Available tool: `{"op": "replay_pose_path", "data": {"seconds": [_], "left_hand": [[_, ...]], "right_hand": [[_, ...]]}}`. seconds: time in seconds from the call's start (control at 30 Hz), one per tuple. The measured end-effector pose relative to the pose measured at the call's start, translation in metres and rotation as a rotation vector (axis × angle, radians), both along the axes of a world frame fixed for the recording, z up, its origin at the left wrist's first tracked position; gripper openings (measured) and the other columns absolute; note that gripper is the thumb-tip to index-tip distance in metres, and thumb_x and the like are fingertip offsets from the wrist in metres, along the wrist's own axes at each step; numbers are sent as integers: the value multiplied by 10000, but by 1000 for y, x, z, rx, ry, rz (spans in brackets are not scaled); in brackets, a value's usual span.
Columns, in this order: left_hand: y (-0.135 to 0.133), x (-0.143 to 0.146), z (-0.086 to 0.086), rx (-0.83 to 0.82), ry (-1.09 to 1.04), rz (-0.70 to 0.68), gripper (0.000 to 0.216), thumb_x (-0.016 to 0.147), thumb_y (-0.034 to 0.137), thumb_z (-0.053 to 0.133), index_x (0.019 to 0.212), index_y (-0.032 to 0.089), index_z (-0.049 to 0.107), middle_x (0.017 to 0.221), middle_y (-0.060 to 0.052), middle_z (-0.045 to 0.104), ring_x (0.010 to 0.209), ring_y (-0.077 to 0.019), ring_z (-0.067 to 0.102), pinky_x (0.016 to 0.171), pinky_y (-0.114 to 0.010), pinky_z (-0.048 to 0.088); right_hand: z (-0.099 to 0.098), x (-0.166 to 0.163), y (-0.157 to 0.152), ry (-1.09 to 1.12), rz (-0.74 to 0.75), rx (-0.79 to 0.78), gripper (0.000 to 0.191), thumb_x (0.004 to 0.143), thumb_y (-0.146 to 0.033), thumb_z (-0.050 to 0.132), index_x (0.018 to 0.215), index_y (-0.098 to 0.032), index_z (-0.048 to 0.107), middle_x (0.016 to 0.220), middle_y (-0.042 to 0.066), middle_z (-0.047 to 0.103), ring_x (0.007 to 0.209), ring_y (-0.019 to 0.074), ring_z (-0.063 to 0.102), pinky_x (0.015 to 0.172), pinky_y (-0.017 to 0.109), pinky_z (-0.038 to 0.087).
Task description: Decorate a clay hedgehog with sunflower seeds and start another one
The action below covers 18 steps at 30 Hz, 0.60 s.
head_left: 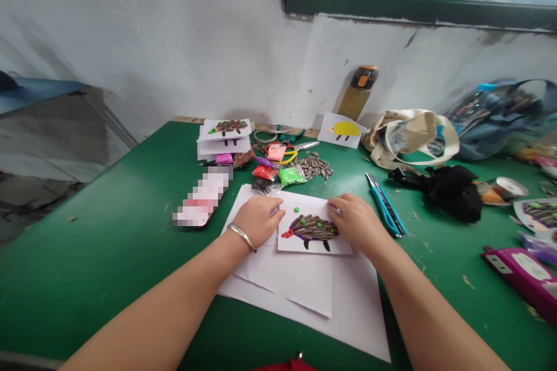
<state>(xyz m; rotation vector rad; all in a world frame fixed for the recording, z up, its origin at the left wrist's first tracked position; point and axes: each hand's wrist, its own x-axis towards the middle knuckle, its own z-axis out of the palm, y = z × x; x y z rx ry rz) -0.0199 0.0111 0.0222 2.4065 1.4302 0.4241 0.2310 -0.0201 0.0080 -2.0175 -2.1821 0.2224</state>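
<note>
Big green table (108, 232), pretty cluttered along the back. In front of the person there's a loose pile of white sheets (304, 295), and off to the right a cloth bag (409, 136) slumped near the wall.

Both hands are down on the sheets. The left hand (259, 219) and the right hand (357, 221) lie palm-down with the fingers bent. The fingertips press on a small white card (313, 206), pinning it flat rather than gripping it. Neither hand holds anything that I can see.

The card sits right between the hands, with its long axis running left to right. The left fingertips are on its left edge and the right ones are on its upper right corner, so both are about equally close. On the card is a hedgehog (312, 227) made of seeds, with its red nose pointing toward the left hand.

Smaller stuff:
- A heap of seeds (315, 167) lies behind the card.
- A blue cutter (385, 206) lies just right of the right hand, angled away.
- One tiny green dot (296, 208) sits on the card above the hedgehog, nearer the left fingers.
</note>
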Motion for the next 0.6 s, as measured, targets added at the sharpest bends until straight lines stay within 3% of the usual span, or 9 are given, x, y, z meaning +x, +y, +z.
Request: {"op": "replay_pose_path", "data": {"seconds": [0.6], "left_hand": [[0, 1, 0, 6, 42, -34, 315, 875, 270, 562, 1142, 155, 683, 1129, -83, 717, 1048, -258, 641, 957, -381, 468]], "right_hand": [[12, -2, -7, -47, 28, -41, 262, 883, -212, 478, 1010, -218, 707, 1028, 102, 637, 982, 248, 569, 884, 348, 379]]}}
